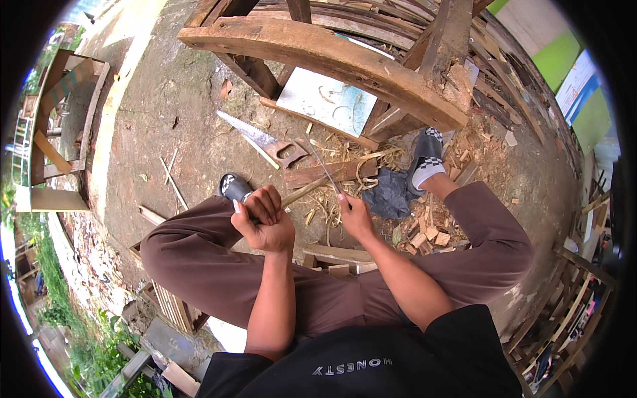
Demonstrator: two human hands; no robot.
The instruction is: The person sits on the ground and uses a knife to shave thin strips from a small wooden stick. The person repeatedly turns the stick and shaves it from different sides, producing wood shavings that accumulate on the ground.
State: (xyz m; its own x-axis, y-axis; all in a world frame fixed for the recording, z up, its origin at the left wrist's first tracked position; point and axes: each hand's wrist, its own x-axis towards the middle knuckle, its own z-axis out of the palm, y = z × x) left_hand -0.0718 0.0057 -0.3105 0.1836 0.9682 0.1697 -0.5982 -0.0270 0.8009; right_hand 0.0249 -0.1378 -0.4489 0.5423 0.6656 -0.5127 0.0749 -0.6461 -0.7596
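Head view: left hand (264,222) gripping stick (304,192), right hand (354,215) with knife (325,170).

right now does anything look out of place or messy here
Yes: a handsaw lies loose on the dirt ahead of the feet, and shavings and wood offcuts are strewn around the knife and stick.

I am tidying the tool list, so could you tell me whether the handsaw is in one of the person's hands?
No, the handsaw lies on the ground beyond the left hand and right hand.
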